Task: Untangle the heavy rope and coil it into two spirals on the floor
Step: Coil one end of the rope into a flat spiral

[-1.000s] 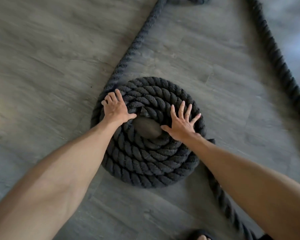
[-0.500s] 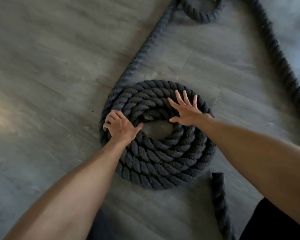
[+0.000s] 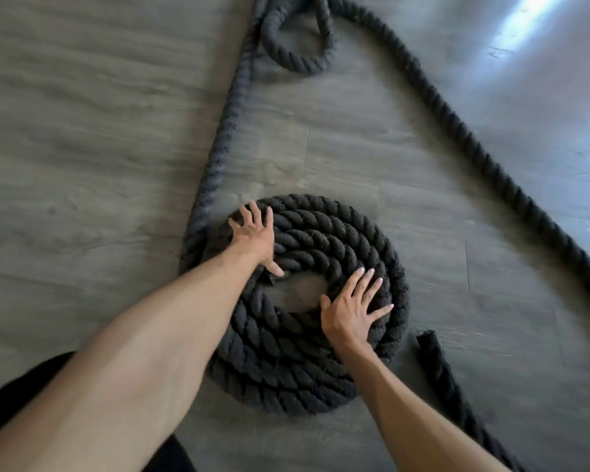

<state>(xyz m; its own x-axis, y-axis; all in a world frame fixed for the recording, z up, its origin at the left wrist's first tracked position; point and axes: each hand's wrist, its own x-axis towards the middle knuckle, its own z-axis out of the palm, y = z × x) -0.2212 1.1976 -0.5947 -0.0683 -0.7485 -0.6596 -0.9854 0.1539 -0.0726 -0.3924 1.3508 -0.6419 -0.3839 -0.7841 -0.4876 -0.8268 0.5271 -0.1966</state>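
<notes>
Here, on the grey wooden floor (image 3: 82, 131), a strand of the heavy rope (image 3: 232, 107) runs down into the left edge of a flat spiral (image 3: 338, 233). The left hand (image 3: 254, 238) presses on the spiral's upper left turns, fingers (image 3: 254, 214) straight and spread, grasping nothing. The right hand (image 3: 349, 313) lies flat on the right turns, likewise released. A small loop (image 3: 297, 59) sits at the top; a loose end (image 3: 430, 345) lies just right of the spiral.
</notes>
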